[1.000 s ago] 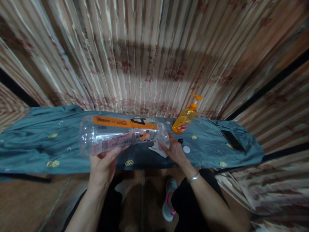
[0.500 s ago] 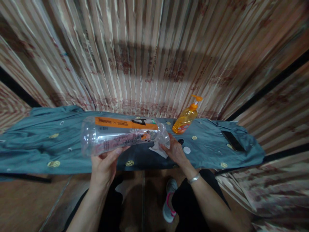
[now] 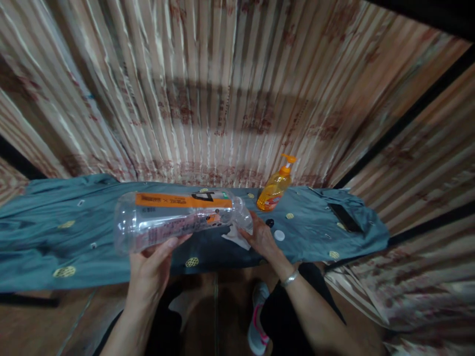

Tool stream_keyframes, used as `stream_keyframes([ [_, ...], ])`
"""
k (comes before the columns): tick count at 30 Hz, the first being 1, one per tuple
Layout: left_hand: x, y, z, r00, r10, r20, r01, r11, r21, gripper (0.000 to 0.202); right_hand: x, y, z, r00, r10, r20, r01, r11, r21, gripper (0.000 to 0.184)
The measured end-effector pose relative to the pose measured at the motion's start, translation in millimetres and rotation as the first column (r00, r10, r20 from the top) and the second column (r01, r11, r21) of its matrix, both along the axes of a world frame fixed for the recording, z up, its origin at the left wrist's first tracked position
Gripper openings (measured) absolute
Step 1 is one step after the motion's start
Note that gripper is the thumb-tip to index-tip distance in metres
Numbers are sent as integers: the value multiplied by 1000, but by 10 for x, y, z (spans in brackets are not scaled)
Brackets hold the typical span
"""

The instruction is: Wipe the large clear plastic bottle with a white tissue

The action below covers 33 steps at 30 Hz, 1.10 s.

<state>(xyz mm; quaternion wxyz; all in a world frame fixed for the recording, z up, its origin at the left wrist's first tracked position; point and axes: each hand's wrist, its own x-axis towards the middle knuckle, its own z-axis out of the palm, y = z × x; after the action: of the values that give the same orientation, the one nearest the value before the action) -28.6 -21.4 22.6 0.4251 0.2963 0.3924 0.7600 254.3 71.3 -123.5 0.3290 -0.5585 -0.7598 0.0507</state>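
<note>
A large clear plastic bottle (image 3: 174, 220) with an orange label lies sideways in the air over a table draped in blue-grey cloth (image 3: 55, 232). My left hand (image 3: 150, 262) grips the bottle from below near its base. My right hand (image 3: 260, 237) is at the bottle's neck end, fingers closed there over a white wipe (image 3: 234, 236). A white cap (image 3: 279, 236) and a small black cap (image 3: 270, 223) lie on the cloth just right of that hand.
An orange pump bottle of liquid soap (image 3: 273, 186) stands at the back of the table. A black phone (image 3: 340, 217) lies near the right end. Striped curtains hang behind. My knees and a shoe (image 3: 258, 316) show below the table edge.
The view has shifted slightly, so everything sits a little lower and further left. Both hands keep the same hold on the bottle.
</note>
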Motion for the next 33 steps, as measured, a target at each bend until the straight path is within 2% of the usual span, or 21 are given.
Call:
stream_keyframes([
  [9,-7,10,-3,999,17,35,-16,1000,-22,58,-29,11,26,1000,14,18,-14,1000,-15,66],
  [17,-47,25,-51,1000,17,0,-17,1000,24,56,-50,15,70,999,6,36,-3,998,-67,69],
  [23,-65,29,-84,999,11,-30,-9,998,60,52,-58,3,86,998,-12,54,15,999,-50,66],
  [33,-94,42,-143,997,12,-70,-9,999,43,46,-61,-23,138,998,-18,58,22,997,-76,69],
])
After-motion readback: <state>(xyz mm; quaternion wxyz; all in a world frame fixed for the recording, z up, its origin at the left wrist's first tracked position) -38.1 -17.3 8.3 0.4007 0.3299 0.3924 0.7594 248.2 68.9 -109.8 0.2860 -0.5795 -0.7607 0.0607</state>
